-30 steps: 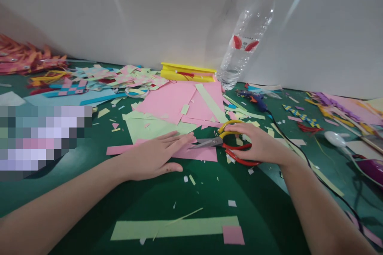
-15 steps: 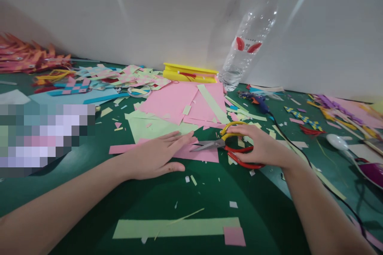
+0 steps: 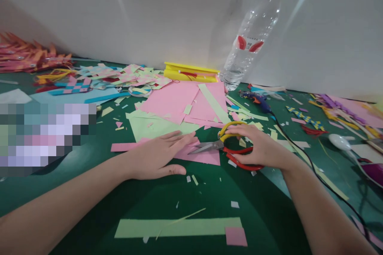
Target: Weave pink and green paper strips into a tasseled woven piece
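My left hand [image 3: 163, 153] lies flat, fingers stretched out, pressing on a pink paper strip [image 3: 122, 147] and a wider piece of pink paper [image 3: 206, 157]. A pair of scissors [image 3: 213, 145] with one yellow and one red handle loop is in my right hand [image 3: 259, 145], thumb and fingers through the loops. Its blades are parted and point left at the pink paper, close to my left fingertips. Under and behind my left hand is a light green sheet [image 3: 155, 124]. Part of the pink paper is hidden by my left hand.
A light green strip [image 3: 173, 228] and a small pink square [image 3: 236, 236] lie near the front. Pink sheets [image 3: 170, 101], a yellow folded piece [image 3: 191, 72] and a leaning plastic bottle [image 3: 249, 36] stand behind. A corded blue glue gun [image 3: 259, 101] is at right; scraps are scattered around.
The scissors have shifted slightly left over the pink paper, with the blades parted a bit more. My left hand stays in place; the view has moved a little.
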Available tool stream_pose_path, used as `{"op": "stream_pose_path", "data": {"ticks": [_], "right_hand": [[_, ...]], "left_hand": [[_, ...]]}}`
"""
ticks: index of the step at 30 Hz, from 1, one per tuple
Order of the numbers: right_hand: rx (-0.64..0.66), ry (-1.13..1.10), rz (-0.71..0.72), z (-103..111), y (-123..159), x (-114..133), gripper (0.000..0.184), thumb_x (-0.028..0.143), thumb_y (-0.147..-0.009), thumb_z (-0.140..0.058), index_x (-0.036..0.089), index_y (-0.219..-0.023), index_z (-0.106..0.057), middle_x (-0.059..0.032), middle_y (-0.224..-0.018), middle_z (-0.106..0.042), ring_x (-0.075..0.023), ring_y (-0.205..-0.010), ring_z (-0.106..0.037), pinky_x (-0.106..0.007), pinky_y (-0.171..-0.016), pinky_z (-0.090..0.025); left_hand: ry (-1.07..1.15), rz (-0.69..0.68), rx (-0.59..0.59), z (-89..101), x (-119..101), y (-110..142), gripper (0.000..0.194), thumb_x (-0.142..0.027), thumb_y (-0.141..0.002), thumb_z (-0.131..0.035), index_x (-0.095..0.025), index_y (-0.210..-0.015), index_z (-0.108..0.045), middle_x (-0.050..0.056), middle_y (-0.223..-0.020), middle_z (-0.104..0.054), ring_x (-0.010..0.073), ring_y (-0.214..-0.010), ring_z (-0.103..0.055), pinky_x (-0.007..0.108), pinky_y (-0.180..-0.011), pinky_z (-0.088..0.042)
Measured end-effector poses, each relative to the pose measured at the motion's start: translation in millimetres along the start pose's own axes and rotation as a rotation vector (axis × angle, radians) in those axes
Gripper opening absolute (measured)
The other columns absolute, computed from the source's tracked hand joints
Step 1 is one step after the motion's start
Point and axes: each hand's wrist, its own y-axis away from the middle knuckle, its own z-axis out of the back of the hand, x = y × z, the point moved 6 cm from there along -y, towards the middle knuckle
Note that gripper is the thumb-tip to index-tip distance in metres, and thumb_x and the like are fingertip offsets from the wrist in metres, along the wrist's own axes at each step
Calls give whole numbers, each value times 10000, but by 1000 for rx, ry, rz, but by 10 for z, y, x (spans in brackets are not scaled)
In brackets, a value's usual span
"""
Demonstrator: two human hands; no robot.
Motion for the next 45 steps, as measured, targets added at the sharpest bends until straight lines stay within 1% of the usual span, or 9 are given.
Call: {"op": "stream_pose_path", "data": {"ticks": [9,13,20,26,34,36,39,41,45], "right_hand": [[31,3,-11,-4,8,-6,465,324,-683,-677,308,-1143,-613,-39,-1296,-583,-290,-1199,-540,-481,-1007,-449],[17,7,-2,21,9,11,455,310,-663,-682,307,-1114,-633,-38,-1277,-595,-303,-1202,-537,-497,-1021,-434],[44,-32,-8,-105,-8,0,517,393,-718,-680,301,-1215,-572,-55,-1352,-540,-302,-1257,-481,-495,-1007,-452],[59,-24,4,-79,0,2,517,406,-709,-686,312,-1207,-587,-49,-1322,-568,-307,-1237,-505,-508,-1008,-450],[8,10,31,-10,2,17,483,360,-701,-690,316,-1175,-609,-46,-1292,-585,-298,-1195,-544,-482,-994,-469],[11,15,24,-6,5,-12,477,362,-704,-689,312,-1171,-608,-41,-1294,-586,-291,-1200,-543,-484,-1017,-449],[21,14,-2,-8,5,-55,496,376,-695,-695,305,-1178,-606,-42,-1294,-590,-294,-1203,-541,-492,-1013,-451],[34,11,-14,-17,5,-70,506,382,-694,-693,309,-1186,-601,-40,-1299,-589,-299,-1202,-541,-505,-1004,-457],[39,15,-19,-25,7,-81,513,364,-697,-684,307,-1198,-588,-41,-1320,-575,-303,-1227,-519,-515,-1015,-447]], "left_hand": [[-16,4,17,15,-19,-16,775,-636,-933,-321,-190,-1521,-85,67,-1561,-207,313,-1437,-166,425,-1148,-224],[-19,-22,-22,32,-31,-13,737,-609,-941,-350,-218,-1518,-112,60,-1548,-255,297,-1430,-205,406,-1140,-244],[-22,-21,-26,26,-43,-18,759,-623,-933,-350,-199,-1516,-115,78,-1552,-236,299,-1432,-191,419,-1155,-218],[-13,-7,-21,39,-41,-16,746,-624,-932,-349,-196,-1511,-151,77,-1546,-264,293,-1428,-210,408,-1154,-228],[-71,9,-92,-24,-242,-114,728,-613,-954,-264,-168,-1512,-122,118,-1563,-181,258,-1448,-141,455,-1182,-98],[-96,37,-158,22,-240,-125,621,-556,-983,-243,-207,-1495,-207,92,-1559,-227,243,-1444,-175,473,-1177,-111],[-132,21,-274,148,-131,-85,441,-358,-1035,-185,-260,-1400,-411,40,-1482,-412,184,-1395,-312,458,-1177,-146],[-137,-32,-311,218,-22,-42,430,-263,-1031,-195,-215,-1312,-516,55,-1418,-495,165,-1358,-371,418,-1171,-195],[-153,-91,-197,204,165,-13,413,-188,-1009,-262,-280,-1342,-489,15,-1472,-429,169,-1400,-296,454,-1174,-156]]}}
